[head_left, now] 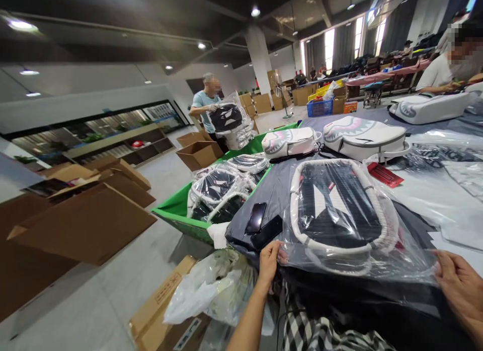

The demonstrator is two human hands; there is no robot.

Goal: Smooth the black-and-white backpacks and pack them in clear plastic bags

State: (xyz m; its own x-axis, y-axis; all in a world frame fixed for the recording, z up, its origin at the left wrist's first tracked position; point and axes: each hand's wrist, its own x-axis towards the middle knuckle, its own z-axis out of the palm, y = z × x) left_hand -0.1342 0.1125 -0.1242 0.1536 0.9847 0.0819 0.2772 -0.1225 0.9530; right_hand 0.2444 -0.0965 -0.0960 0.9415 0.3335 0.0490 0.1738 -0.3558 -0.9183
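A white and black backpack (335, 207) lies flat on the dark cloth-covered table, inside a clear plastic bag (409, 250). The bag's near edge stretches between my two hands. My left hand (268, 263) pinches its left corner, close to two dark phones (257, 216) at the table's edge. On the other side, my right hand (458, 283) grips the right corner between thumb and fingers. Beside the backpack's upper right lies a red packet (385, 174). Two white backpacks with a shark-mouth print (364, 134) stand behind it.
A green bin (177, 210) with several bagged backpacks stands left of the table. Cardboard boxes (83, 220) spread over the left floor, and a carton with plastic bags (211, 285) sits by my left arm. One person (206, 107) holds a bagged backpack; another (437, 74) sits at right.
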